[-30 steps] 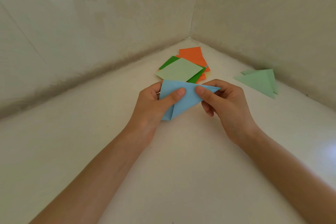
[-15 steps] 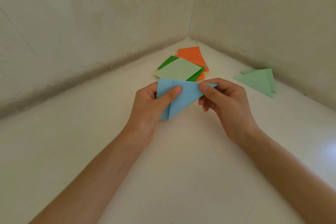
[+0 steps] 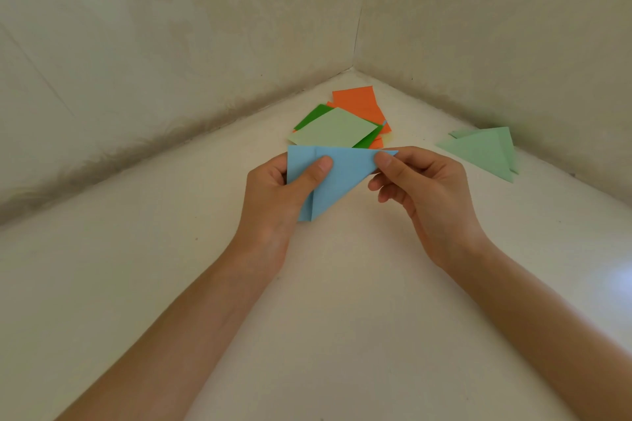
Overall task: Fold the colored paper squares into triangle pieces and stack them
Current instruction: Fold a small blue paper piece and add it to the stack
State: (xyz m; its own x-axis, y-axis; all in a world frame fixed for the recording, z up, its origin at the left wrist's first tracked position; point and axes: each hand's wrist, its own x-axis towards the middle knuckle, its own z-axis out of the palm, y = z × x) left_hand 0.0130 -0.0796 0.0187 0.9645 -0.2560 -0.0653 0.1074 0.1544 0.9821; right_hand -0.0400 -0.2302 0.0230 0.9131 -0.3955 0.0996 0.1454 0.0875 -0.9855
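While my left hand (image 3: 273, 191) and right hand (image 3: 420, 188) pinch the blue paper (image 3: 337, 178) in midair, uneven tugging could skew its crease.

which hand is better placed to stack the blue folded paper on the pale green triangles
Right, probably. The right hand pinches the blue folded paper at its right tip, and the pale green paper triangles lie on that side; the left hand grips the far end.
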